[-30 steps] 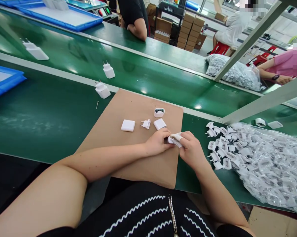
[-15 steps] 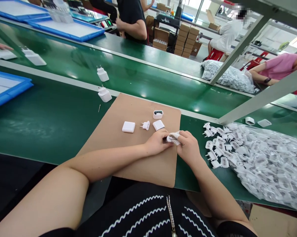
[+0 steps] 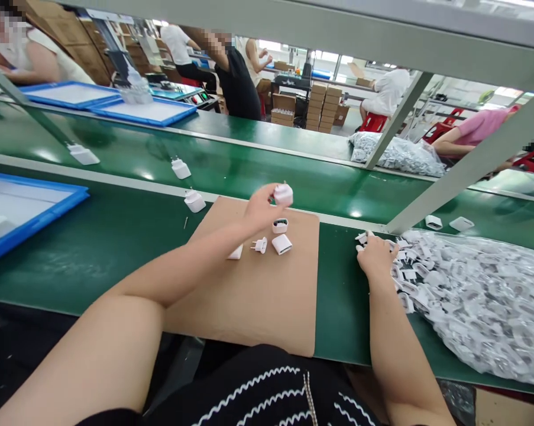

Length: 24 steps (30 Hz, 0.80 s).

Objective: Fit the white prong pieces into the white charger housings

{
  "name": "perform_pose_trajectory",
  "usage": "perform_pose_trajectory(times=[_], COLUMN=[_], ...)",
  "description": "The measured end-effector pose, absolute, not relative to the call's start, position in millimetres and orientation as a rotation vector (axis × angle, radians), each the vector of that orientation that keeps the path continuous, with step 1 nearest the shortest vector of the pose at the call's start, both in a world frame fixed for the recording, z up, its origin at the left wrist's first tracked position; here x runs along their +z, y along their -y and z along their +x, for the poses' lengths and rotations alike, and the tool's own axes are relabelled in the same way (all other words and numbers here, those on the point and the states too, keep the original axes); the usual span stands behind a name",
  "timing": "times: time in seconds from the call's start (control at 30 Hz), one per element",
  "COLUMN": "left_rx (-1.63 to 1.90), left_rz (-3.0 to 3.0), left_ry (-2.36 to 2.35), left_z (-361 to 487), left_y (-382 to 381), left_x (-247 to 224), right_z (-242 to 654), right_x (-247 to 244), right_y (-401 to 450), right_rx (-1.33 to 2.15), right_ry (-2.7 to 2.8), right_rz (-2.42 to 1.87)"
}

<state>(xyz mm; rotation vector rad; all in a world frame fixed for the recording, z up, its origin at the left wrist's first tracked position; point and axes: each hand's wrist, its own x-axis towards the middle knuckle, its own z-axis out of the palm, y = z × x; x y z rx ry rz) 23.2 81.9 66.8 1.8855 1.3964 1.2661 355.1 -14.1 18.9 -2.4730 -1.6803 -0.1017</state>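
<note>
Near the far edge of the cardboard [image 3: 271,290], my left hand [image 3: 260,208] has its fingers closed on a white charger [image 3: 284,194]; pinching its sides should spare the prongs. Right of the cardboard, my right hand [image 3: 376,255] curls part-open over loose plug pieces [image 3: 411,275]; I can't tell whether it grips any. Taking just 1 by its rim seems cleanest.

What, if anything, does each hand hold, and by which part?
Left hand: charger, by its body. Right hand: at the plugs; a hold cannot be told.
</note>
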Motion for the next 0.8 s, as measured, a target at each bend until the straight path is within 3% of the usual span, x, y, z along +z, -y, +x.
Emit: perform_pose_trajectory(times=[0.17,0.3,0.43,0.53,0.7,0.8], left_rx=[0.893,0.802,0.911,1.008,0.459,0.456], left_rz=[1.838,1.738,1.758,2.026,2.115,2.073], left_ry=[-1.885,-1.993,-2.129,-1.962,-1.494,-1.517], left_z=[-10,-26,-24,-18,-8,2], left_y=[-173,-188,-171,-139,-84,-67], left_x=[58,54,52,52,54,59], right_z=[342,329,313,301,289,288], right_x=[28,36,36,38,44,42], right_y=[16,19,25,28,29,30], right_rx=[-0.15,0.269,0.859,1.158,1.295,1.29], right_ry=[1.746,1.539,1.275,1.053,0.957,1.053], right_rz=[-2.237,-1.862,-1.517,-1.296,-1.151,-1.174])
